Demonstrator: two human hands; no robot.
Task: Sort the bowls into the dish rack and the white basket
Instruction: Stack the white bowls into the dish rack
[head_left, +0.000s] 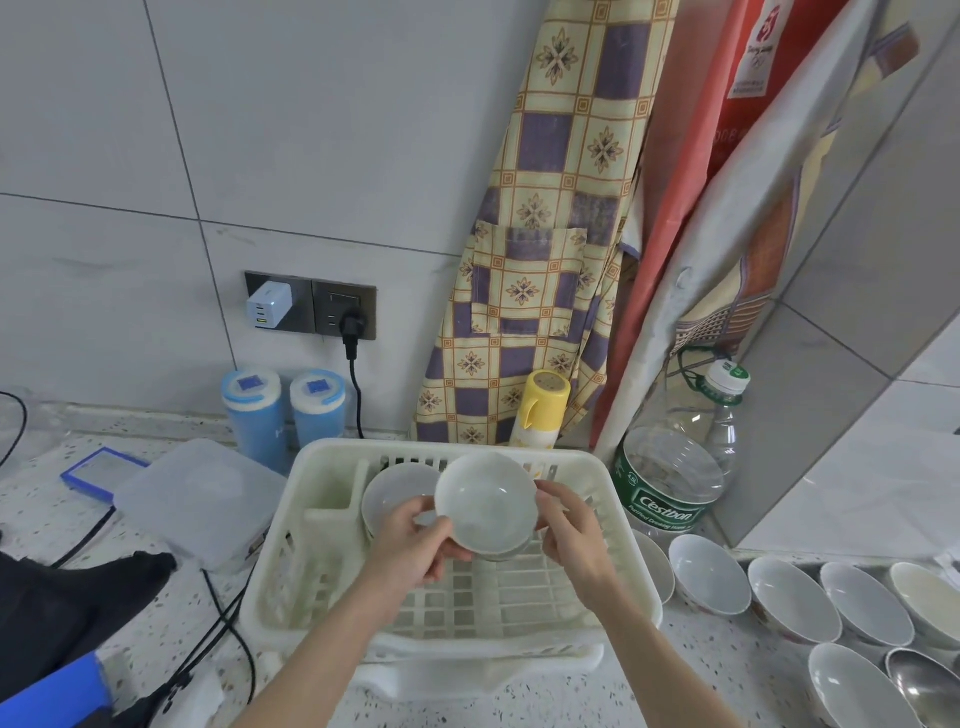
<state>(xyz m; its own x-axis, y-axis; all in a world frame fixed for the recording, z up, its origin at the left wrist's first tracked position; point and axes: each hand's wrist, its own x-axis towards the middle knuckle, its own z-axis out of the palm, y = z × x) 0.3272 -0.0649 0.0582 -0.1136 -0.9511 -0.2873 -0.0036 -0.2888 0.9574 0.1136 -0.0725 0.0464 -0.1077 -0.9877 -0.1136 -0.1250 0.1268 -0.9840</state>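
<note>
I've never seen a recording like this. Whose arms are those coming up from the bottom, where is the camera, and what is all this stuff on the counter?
There is no machine here: the arms belong to a person wearing one wide-angle camera on the head, so you look down as they do.

The left hand and right hand together hold a shallow white bowl by its rim, tilted toward the camera, above a white plastic dish rack on a speckled counter. Another pale dish already stands in the rack behind it.

To the right, more bowls wait on the counter. Behind stand a large clear water bottle, a yellow-capped can and two blue containers. A patterned apron hangs on the wall.
</note>
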